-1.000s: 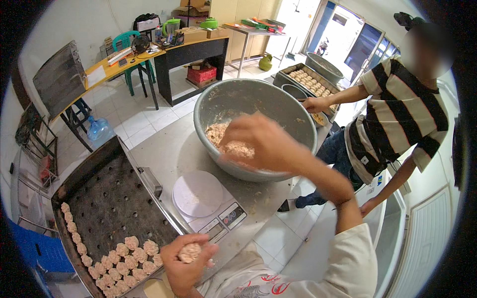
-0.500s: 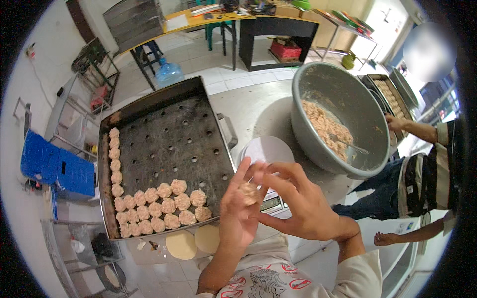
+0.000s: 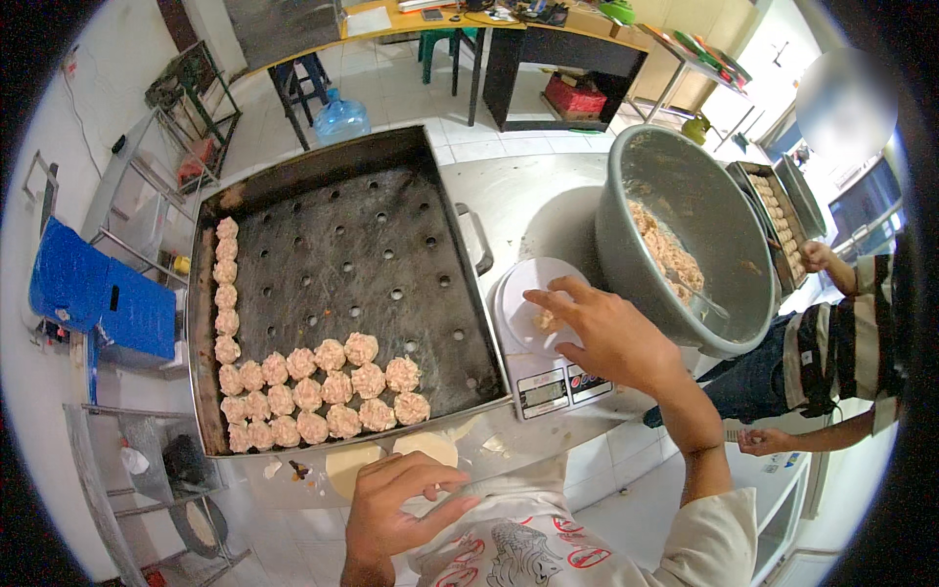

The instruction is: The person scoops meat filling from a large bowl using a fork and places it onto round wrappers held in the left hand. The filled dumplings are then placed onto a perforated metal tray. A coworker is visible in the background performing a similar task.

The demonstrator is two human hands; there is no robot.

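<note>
Spreading fingers (image 3: pixel 572 308) over a lumpy ball (image 3: pixel 544 321) on the smooth mid-frame scale (image 3: pixel 533 276), the right hand (image 3: pixel 626 338) arches; the left hand (image 3: pixel 399 497) gapes, bottom centre.

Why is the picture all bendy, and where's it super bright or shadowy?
In the head view, the fisheye lens curves straight edges, like the yellow desk, and the corners are black; also in the head view, glare washes out the white patch at upper right, and a soft shadow lies on the table left of the big grey bowl.

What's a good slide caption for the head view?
Right hand over a lump of mixture at a white scale, between a dark tray and a grey bowl.
</note>
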